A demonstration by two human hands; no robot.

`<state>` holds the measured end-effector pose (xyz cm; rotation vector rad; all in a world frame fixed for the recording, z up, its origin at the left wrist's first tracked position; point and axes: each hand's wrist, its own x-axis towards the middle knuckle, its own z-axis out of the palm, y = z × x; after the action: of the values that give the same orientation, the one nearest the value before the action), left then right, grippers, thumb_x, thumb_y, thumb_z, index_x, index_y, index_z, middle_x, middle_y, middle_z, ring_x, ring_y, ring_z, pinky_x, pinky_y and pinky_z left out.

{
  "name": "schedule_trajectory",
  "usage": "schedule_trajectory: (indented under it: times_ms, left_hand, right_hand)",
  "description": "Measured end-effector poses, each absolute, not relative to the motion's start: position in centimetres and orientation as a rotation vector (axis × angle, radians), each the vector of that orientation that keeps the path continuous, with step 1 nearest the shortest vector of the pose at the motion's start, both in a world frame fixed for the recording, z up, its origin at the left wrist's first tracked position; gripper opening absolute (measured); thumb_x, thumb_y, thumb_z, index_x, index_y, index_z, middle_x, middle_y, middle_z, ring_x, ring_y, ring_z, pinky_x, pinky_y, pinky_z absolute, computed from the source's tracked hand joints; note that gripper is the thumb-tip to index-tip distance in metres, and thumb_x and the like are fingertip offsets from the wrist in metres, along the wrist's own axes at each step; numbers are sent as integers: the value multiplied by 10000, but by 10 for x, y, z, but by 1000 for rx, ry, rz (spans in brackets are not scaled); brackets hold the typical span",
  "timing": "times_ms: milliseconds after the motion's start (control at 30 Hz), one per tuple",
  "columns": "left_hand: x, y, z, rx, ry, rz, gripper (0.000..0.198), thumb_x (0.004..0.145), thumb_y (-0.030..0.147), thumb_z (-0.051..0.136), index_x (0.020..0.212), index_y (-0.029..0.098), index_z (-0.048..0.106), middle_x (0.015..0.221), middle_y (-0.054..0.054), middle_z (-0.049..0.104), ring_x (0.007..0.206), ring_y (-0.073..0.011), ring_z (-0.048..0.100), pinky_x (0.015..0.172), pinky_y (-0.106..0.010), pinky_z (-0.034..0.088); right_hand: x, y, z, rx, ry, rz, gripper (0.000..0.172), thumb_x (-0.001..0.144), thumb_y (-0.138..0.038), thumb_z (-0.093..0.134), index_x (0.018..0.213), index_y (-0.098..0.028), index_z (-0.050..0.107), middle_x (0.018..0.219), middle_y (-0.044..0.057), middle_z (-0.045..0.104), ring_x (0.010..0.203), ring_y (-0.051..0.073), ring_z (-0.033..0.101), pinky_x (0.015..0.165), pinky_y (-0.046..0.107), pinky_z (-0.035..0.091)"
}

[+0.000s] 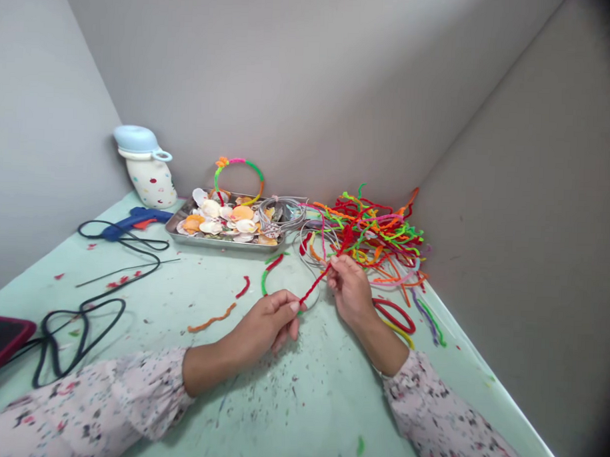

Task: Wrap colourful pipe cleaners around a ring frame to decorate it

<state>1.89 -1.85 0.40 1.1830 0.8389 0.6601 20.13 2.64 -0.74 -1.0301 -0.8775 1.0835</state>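
my left grip (269, 320) pinches a red pipe cleaner (313, 287) and my right grip (351, 290) pinches it farther up, so it slants between them over the worktop (339, 403). a part-wrapped ring (265, 280) shows behind my left grip; beyond lie a tray (224, 244) of shells (243, 213) and a bright pipe-cleaner pile (392, 221).

Slanted red fuzzy stem (315, 286), seemingly taut
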Motion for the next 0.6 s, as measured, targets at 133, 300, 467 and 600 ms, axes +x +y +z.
schedule_trajectory:
  times_ms: [133,300,467,600]
  left_hand:
    - [18,-16,4,1154,843,666,210,877,379,500,840,173,498,591,35,592,336,-32,352,361,-174,214]
    - [17,-14,4,1165,846,675,214,884,378,494,827,172,494,575,38,589,333,-34,358,349,-165,223]
    - [18,-15,8,1185,865,660,242,880,409,495,837,170,500,535,49,557,317,-36,332,333,-162,201]
    - [19,-17,12,1223,871,633,247,873,424,505,847,179,488,513,60,541,315,-44,334,323,-154,227]
  right_hand:
    - [201,24,-6,-1002,-894,1151,268,728,-437,690,699,-203,564,567,-64,471,450,66,399,408,204,270]
    - [199,16,-8,-964,-1182,1423,266,778,-440,669,802,-176,651,583,-43,525,469,75,432,449,217,276]
    - [197,15,-13,-1037,-1215,1283,296,779,-446,673,666,-186,586,536,-53,519,459,83,416,473,230,294]
    - [195,15,-13,-1055,-1221,1189,342,793,-440,652,599,-199,508,492,-67,472,454,87,388,484,236,300]
